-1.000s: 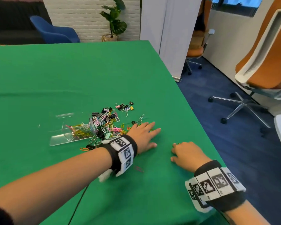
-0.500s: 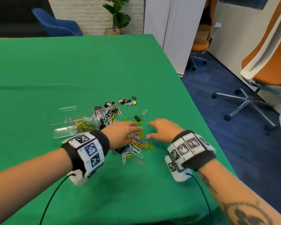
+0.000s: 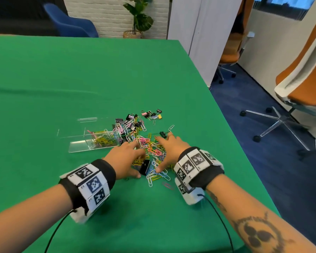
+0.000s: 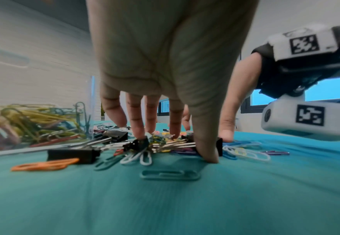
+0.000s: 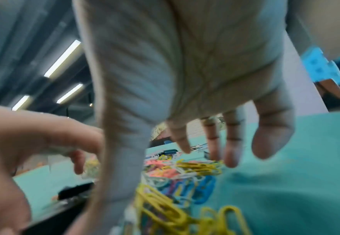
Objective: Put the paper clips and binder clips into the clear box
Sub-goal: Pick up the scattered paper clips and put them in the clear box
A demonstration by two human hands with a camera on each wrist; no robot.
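A heap of coloured paper clips (image 3: pixel 151 152) and black binder clips lies on the green table (image 3: pixel 80 79). The clear box (image 3: pixel 84 143) lies on its side to the left, with yellow clips (image 4: pixel 34 117) inside. My left hand (image 3: pixel 126 157) is on the heap's left side, fingers straight and spread, thumb (image 4: pixel 207 151) against a black binder clip (image 3: pixel 144 167). My right hand (image 3: pixel 171 148) rests on the heap's right side, fingers (image 5: pixel 231 152) spread over the clips. Neither hand grips anything.
More binder clips (image 3: pixel 131 123) lie at the box's mouth, and a small cluster (image 3: pixel 152 114) sits farther back. One black binder clip (image 3: pixel 163 134) lies beyond my right fingertips. The table's right edge (image 3: pixel 226 114) drops to blue carpet with an orange office chair (image 3: pixel 303 84).
My right hand has come in from the table's right side onto the heap. My left hand has drawn back toward me, and the clips are bunched between both hands.
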